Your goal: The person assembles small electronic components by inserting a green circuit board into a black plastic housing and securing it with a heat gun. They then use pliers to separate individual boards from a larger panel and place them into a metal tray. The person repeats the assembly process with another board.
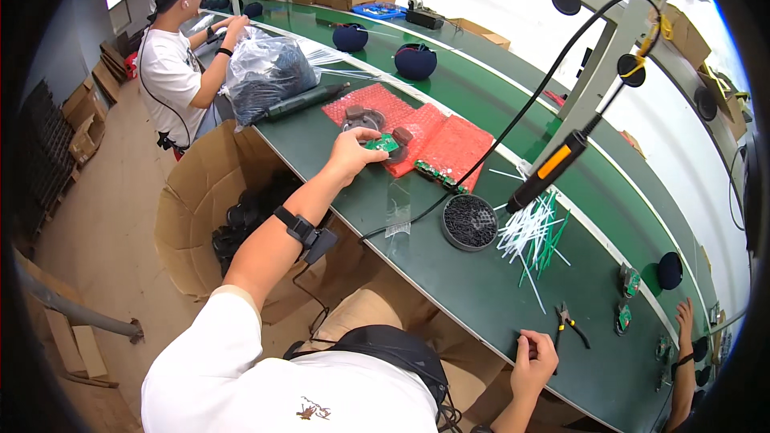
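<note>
My left hand pinches the edge of a small green circuit board over the bench. Just beneath and around it are round dark grey housings, lying on red bubble wrap. My right hand rests at the bench's front edge with its fingers curled; whether something small is inside is hidden. Diagonal cutters with black and yellow handles lie beside it. Between the hands stand a round tub of black screws and a loose pile of white and green strips.
An electric screwdriver hangs on a cable above the tub. Several small boards line the bubble wrap's edge. At left, a co-worker handles a clear plastic bag. A cardboard box stands below. Another person's arm reaches in at right.
</note>
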Motion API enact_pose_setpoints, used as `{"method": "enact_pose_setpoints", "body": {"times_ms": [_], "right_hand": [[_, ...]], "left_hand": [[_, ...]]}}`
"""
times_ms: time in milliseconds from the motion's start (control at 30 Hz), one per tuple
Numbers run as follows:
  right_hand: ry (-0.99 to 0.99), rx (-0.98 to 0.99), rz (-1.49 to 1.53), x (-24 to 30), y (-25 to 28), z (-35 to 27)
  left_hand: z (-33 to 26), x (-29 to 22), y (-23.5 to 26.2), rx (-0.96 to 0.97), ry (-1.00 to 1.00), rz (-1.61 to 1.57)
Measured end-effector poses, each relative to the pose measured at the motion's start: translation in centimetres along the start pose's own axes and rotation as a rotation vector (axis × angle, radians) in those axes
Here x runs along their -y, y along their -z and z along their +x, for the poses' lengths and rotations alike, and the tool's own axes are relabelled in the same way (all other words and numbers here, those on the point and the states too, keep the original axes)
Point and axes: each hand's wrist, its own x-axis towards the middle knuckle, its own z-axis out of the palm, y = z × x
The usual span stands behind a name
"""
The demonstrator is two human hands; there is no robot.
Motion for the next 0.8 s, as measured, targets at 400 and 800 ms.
{"method": "enact_pose_setpoints", "body": {"times_ms": [400, 800], "right_hand": [[-0.171, 0.021, -0.014, 0.1, 0.2, 0.7], [0.022, 0.401, -0.102, 5.7, -3.9, 5.0]], "left_hand": [[-7.9, -5.4, 7.2, 0.474, 0.056, -0.382], [-11.9, -6.8, -10.6, 1.265, -0.215, -0.043]]}}
